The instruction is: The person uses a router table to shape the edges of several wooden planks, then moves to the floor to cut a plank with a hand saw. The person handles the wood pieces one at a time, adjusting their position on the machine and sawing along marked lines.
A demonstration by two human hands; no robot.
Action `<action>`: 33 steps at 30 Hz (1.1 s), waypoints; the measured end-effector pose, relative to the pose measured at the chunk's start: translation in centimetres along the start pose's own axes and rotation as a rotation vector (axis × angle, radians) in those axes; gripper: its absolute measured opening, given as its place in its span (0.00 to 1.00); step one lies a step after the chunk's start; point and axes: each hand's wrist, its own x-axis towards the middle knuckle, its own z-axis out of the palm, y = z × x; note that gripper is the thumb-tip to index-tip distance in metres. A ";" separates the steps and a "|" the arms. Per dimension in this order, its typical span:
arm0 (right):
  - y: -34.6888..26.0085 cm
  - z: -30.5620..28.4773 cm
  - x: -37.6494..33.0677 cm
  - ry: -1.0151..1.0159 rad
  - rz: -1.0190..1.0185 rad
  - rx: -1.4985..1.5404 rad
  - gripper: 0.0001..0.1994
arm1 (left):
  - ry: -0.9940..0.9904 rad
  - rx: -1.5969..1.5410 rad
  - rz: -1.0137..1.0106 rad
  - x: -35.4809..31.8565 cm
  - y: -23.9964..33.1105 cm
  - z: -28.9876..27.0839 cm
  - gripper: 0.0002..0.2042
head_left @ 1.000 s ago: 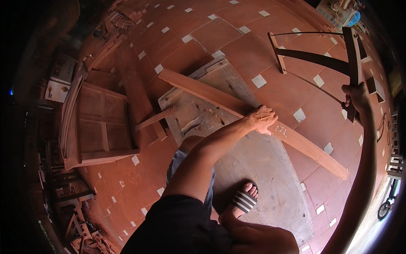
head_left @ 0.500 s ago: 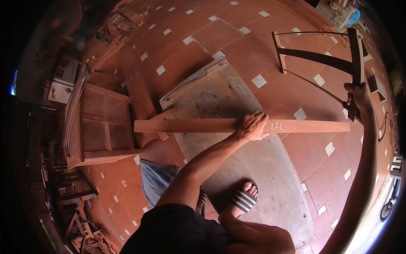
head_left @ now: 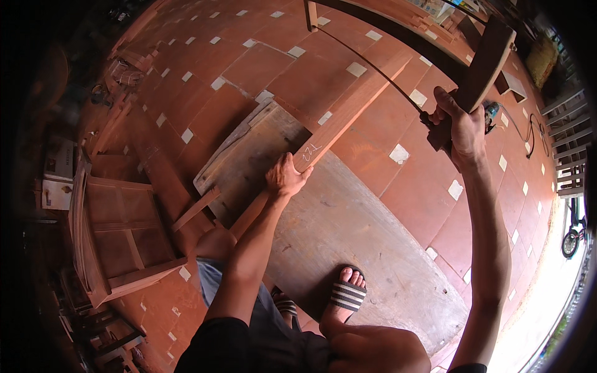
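Observation:
My left hand [head_left: 288, 177] is wrapped over a long reddish wooden board [head_left: 351, 110], just beside its white chalk marks. The board slants from near my left knee up toward the far right. Beneath it lies a worn grey plank [head_left: 367, 217]. In my right hand [head_left: 461, 132] is a wooden frame saw [head_left: 486, 62], gripped at the lower end of its upright. Its thin blade stretches toward the far left and passes across the view of the board's far part; I cannot tell whether they touch. The saw's top runs out of the picture.
My striped sandal [head_left: 348, 294] rests on the grey plank. A panelled wooden frame [head_left: 132, 239] stands at the left, with a short wood strip [head_left: 196, 208] beside it. Farther off are a power tool [head_left: 491, 115] with a cable, a slatted rack [head_left: 569, 137] and stacked timber [head_left: 407, 22].
The board has swung from lying crosswise to slanting away toward the far right, my left hand moving left with it. My right hand has brought the saw up and leftward. The view has shifted too.

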 end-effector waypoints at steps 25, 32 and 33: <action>13.5 9.9 -15.0 -0.048 0.204 0.537 0.16 | 0.102 -0.110 -0.049 12.7 2.5 1.8 0.35; 15.1 12.1 -14.6 0.002 0.329 0.561 0.18 | 0.011 -0.313 0.079 14.0 0.9 1.6 0.39; 15.5 12.5 -14.7 0.029 0.372 0.604 0.17 | -0.002 -0.324 0.076 13.9 1.2 1.3 0.39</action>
